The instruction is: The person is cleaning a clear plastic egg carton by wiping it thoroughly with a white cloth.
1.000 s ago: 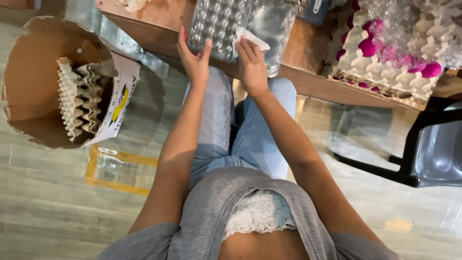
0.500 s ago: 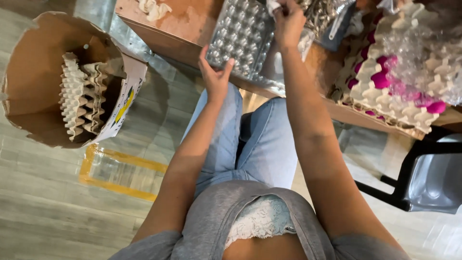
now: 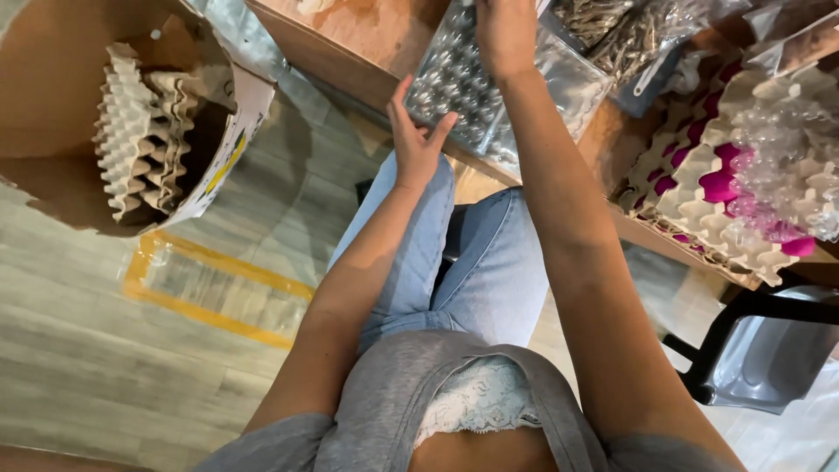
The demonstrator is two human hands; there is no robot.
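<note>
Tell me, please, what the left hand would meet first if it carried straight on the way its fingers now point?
Most likely the clear plastic dimpled tray on the wooden table: the left hand points up at the tray's near edge, fingertips at or just short of it. Whether they already touch is unclear.

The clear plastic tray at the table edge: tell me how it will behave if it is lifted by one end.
The clear plastic tray looks thin and see-through, so it is probably light and may flex or sag. It overhangs the wooden table edge, so a push could tip it off. Its glossy dimpled surface may be slippery; the left hand steadies its near edge, the right hand rests on top.
</note>
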